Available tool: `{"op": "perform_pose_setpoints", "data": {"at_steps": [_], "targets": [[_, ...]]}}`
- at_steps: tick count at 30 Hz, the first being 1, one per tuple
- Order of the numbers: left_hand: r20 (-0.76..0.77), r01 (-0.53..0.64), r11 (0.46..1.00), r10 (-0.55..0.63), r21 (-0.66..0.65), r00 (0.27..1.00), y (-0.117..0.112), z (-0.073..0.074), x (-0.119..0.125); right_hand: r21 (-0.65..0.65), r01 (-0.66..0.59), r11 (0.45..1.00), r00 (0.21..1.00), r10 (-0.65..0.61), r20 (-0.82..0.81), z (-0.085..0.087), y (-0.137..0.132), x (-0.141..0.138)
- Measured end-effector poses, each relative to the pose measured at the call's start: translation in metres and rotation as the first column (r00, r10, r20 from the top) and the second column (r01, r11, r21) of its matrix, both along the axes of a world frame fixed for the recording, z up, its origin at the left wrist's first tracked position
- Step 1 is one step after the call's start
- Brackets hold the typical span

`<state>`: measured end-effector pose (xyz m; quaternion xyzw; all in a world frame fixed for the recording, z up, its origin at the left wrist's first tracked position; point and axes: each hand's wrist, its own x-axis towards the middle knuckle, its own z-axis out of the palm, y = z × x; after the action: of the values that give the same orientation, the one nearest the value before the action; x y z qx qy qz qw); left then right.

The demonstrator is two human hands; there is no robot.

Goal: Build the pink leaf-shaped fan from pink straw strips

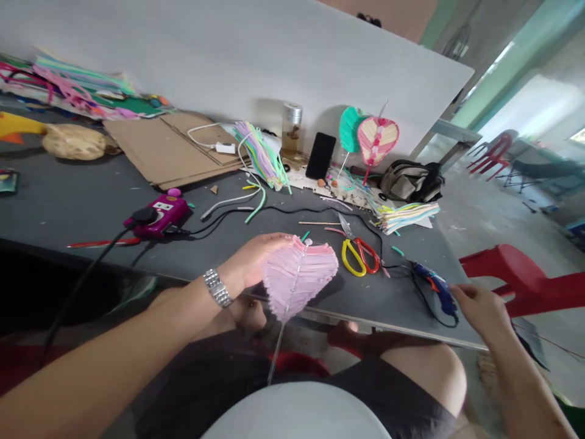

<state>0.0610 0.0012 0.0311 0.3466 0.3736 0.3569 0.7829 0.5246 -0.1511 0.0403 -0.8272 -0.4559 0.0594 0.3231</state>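
My left hand (262, 256) holds a pink, heart-shaped fan (299, 277) made of fuzzy pipe-cleaner strips, its thin stick pointing down toward my lap. A pale seam runs down the fan's middle, and a deeper pink strip edges its top. At the table's right end, my right hand (482, 308) has its fingers curled at the back of a blue glue gun (434, 286). The gun is low at the tabletop, its nozzle toward the left. Scissors (359, 253) with one yellow and one red handle lie between the fan and the gun.
A purple power socket box (159, 214) sits at left, its black cable crossing the table. Behind are cardboard sheets (183, 149), a pipe-cleaner bundle (262, 155), a jar (291, 128), a phone (320, 156), two upright heart-shaped fans (378, 140) and a bag (411, 181). A red chair (516, 274) stands right.
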Motion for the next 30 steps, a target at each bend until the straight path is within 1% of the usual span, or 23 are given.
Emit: {"op": "perform_pose_setpoints", "data": {"at_steps": [1,2,3,4,5,7,8,11,13,15,16,17,18,19,20,21,22,23,24,26,27,28,30], "targets": [[-0.029,-0.001,1.000,0.001,0.011,1.000,0.003,-0.001,-0.003,-0.079,0.005,0.997,0.984,0.009,0.178,0.006,0.014,-0.014],[-0.058,0.003,1.000,-0.002,0.017,0.998,0.006,-0.002,-0.005,-0.133,-0.039,0.990,0.957,0.075,0.280,0.011,0.033,-0.034],[-0.089,0.013,1.000,-0.012,0.019,0.996,0.009,-0.003,-0.007,-0.190,-0.144,0.971,0.910,0.205,0.360,0.015,0.055,-0.058],[-0.124,0.035,0.999,-0.033,0.014,0.992,0.012,-0.003,-0.008,-0.252,-0.247,0.936,0.837,0.337,0.430,0.018,0.079,-0.085],[-0.161,0.068,0.998,-0.066,0.008,0.985,0.014,-0.003,-0.008,-0.343,-0.340,0.875,0.735,0.475,0.483,0.019,0.104,-0.113],[-0.243,0.163,0.986,-0.154,0.016,0.958,0.019,-0.001,-0.006,-0.538,-0.409,0.737,0.489,0.675,0.553,0.018,0.153,-0.163],[-0.287,0.216,0.976,-0.197,0.035,0.937,0.022,0.000,-0.004,-0.574,-0.433,0.695,0.437,0.719,0.540,0.015,0.175,-0.183],[-0.410,0.366,0.923,-0.291,0.116,0.864,0.035,0.002,0.004,-0.629,-0.492,0.602,0.352,0.799,0.488,0.005,0.221,-0.216],[-0.474,0.445,0.883,-0.331,0.150,0.816,0.046,0.001,0.011,-0.645,-0.520,0.560,0.326,0.828,0.456,-0.001,0.238,-0.220],[-0.550,0.517,0.839,-0.356,0.168,0.756,0.057,-0.002,0.017,-0.652,-0.535,0.538,0.316,0.843,0.436,-0.005,0.247,-0.217],[-0.599,0.547,0.816,-0.345,0.190,0.723,0.060,-0.005,0.020,-0.641,-0.542,0.543,0.327,0.839,0.435,-0.005,0.249,-0.215],[-0.649,0.561,0.795,-0.304,0.230,0.697,0.062,-0.007,0.023,-0.600,-0.560,0.571,0.369,0.821,0.437,-0.005,0.249,-0.213],[-0.693,0.558,0.777,-0.230,0.291,0.683,0.062,-0.009,0.025,-0.517,-0.594,0.617,0.445,0.787,0.428,-0.005,0.248,-0.212],[-0.724,0.540,0.756,-0.131,0.369,0.677,0.059,-0.011,0.027,-0.383,-0.631,0.674,0.555,0.738,0.384,-0.004,0.245,-0.212],[-0.741,0.514,0.730,-0.016,0.450,0.671,0.054,-0.014,0.028,-0.208,-0.651,0.730,0.676,0.682,0.279,-0.005,0.240,-0.213],[-0.748,0.491,0.697,0.100,0.523,0.656,0.047,-0.016,0.028,-0.019,-0.634,0.773,0.767,0.633,0.105,-0.006,0.234,-0.215],[-0.755,0.487,0.655,0.204,0.578,0.623,0.038,-0.018,0.028,0.143,-0.582,0.801,0.795,0.597,-0.108,-0.007,0.226,-0.218],[-0.764,0.510,0.599,0.299,0.617,0.572,0.029,-0.019,0.027,0.250,-0.521,0.816,0.754,0.577,-0.314,-0.010,0.216,-0.222],[-0.766,0.554,0.535,0.371,0.638,0.525,0.019,-0.021,0.026,0.305,-0.470,0.829,0.672,0.559,-0.486,-0.013,0.207,-0.226],[-0.770,0.660,0.406,0.432,0.632,0.471,0.000,-0.022,0.022,0.312,-0.432,0.846,0.502,0.513,-0.697,-0.021,0.189,-0.234],[-0.777,0.705,0.354,0.428,0.614,0.462,-0.009,-0.021,0.021,0.292,-0.439,0.850,0.449,0.489,-0.748,-0.025,0.182,-0.237],[-0.789,0.740,0.317,0.415,0.593,0.454,-0.016,-0.021,0.019,0.265,-0.453,0.851,0.425,0.468,-0.775,-0.029,0.176,-0.239],[-0.810,0.785,0.279,0.401,0.553,0.428,-0.029,-0.019,0.017,0.209,-0.469,0.858,0.444,0.433,-0.784,-0.036,0.170,-0.242]]}}
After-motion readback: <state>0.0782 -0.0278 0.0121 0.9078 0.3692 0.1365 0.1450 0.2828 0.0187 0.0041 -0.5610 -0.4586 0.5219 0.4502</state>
